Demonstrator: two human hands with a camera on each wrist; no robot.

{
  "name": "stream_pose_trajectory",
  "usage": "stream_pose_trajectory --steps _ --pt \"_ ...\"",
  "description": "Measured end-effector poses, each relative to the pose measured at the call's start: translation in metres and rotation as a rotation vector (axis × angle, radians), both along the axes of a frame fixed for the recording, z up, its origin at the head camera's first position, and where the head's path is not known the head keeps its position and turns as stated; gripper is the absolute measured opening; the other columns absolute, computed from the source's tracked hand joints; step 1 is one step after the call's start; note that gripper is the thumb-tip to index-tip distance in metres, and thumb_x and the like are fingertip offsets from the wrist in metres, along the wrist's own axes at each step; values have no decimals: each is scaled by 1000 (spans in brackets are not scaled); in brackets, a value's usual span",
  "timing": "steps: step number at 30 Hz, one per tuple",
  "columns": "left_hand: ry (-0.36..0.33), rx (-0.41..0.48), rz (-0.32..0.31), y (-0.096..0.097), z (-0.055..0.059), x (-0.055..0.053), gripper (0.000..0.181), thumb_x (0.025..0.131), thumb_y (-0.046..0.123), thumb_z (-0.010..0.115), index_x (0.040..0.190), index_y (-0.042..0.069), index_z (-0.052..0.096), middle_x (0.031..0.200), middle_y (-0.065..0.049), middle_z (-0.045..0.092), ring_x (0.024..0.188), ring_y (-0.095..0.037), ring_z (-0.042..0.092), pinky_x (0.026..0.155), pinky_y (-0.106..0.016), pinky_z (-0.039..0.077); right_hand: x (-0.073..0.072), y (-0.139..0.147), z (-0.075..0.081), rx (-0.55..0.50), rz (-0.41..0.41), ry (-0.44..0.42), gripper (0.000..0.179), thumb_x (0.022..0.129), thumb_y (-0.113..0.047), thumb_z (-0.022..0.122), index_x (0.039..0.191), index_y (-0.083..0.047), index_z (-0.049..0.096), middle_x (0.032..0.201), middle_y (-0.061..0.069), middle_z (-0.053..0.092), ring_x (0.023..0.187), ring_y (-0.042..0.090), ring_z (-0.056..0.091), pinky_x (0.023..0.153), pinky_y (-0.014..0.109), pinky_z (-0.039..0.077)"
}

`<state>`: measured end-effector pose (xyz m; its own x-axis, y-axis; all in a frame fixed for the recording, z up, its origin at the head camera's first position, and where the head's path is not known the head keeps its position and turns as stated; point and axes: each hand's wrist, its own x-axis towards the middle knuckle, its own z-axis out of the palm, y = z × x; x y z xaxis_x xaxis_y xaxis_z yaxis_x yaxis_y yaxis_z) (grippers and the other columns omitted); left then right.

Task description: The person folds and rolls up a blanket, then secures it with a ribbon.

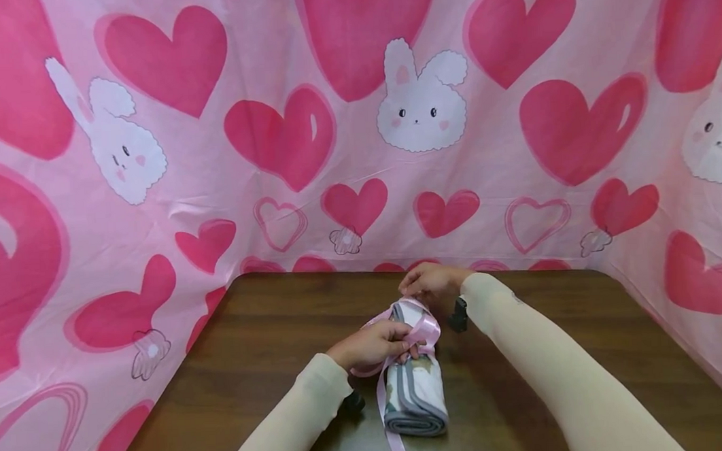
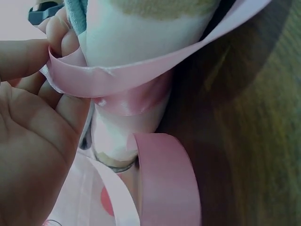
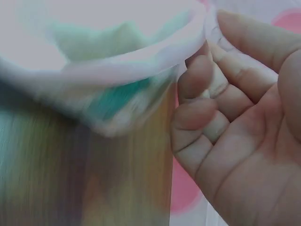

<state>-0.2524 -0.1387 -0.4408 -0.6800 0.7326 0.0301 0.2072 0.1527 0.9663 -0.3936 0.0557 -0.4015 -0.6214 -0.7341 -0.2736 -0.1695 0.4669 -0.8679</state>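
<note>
A rolled cloth (image 1: 429, 384), white with grey edging and coloured print, lies lengthwise on the wooden table. Pink satin ribbon (image 1: 426, 327) wraps round its middle, with loops above it and a loose tail hanging toward the near edge. My left hand (image 1: 370, 345) pinches the ribbon over the roll; in the left wrist view thumb and fingers close on a ribbon loop (image 2: 117, 81). Beyond the far end of the roll, my right hand (image 1: 435, 280) holds another stretch of ribbon (image 3: 141, 65) between thumb and fingers, its other fingers curled.
The brown table (image 1: 280, 325) extends on both sides of the roll. A pink curtain (image 1: 358, 164) with hearts and rabbits surrounds its back and sides. Dark wrist devices (image 1: 459, 314) sit below both hands.
</note>
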Motion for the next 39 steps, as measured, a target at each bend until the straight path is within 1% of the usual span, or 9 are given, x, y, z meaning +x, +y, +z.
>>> stream_pose_trajectory --steps 6,10,16,20,23,26,32,34,39 --pt "-13 14 8 0 -2 -1 17 98 -7 47 104 -9 62 85 -6 62 73 -15 54 67 -24 47 5 -23 15 43 134 8 44 91 -17 67 130 0 56 81 6 56 70 19 49 63 29 44" --pt "-34 25 -16 2 -1 -2 18 98 -7 46 105 -10 62 86 -5 62 74 -16 54 67 -24 46 6 -35 23 -43 184 -59 43 89 -4 66 131 -1 55 86 9 64 75 19 56 67 31 47" --pt "7 -14 0 1 2 -2 19 97 -7 48 104 -4 65 84 -4 63 73 -14 55 66 -24 47 2 -49 43 -333 127 -57 43 90 7 61 132 2 53 96 10 67 80 17 60 69 28 50" --pt "42 -53 8 1 3 -1 19 98 -5 48 100 -1 67 80 -2 62 71 -13 55 65 -23 46 -3 -55 60 -448 51 -21 45 91 8 60 135 4 51 98 11 64 70 15 52 58 22 43" --pt "28 -41 3 1 2 0 19 97 -5 48 99 -2 66 81 -3 62 71 -14 55 66 -24 47 -7 -58 69 -418 -29 69 40 91 3 62 131 -2 57 99 10 60 68 18 45 53 22 37" --pt "32 -35 -2 2 0 0 18 97 -6 49 99 -2 66 81 -4 62 71 -15 55 66 -25 47 -9 -60 73 -359 -79 136 34 92 -2 63 126 -7 62 104 13 58 80 24 48 60 24 44" --pt "81 -52 -7 2 -1 -2 18 97 -7 48 98 -3 66 82 -4 63 70 -13 56 65 -24 47 -6 -60 61 -195 214 52 50 92 7 55 141 0 47 140 19 49 118 29 52 89 35 50" --pt "72 -32 -9 2 -1 -3 18 97 -6 49 98 -3 66 84 -4 64 71 -13 56 66 -24 48 -4 -56 54 -148 277 82 54 91 7 58 143 -1 46 143 16 47 123 27 49 93 38 48" --pt "93 7 -10 0 -6 -5 17 97 -5 48 101 -3 65 86 -4 64 73 -13 57 69 -26 50 -2 -30 38 -129 116 221 39 89 2 64 127 0 61 123 13 62 108 26 59 86 41 51"
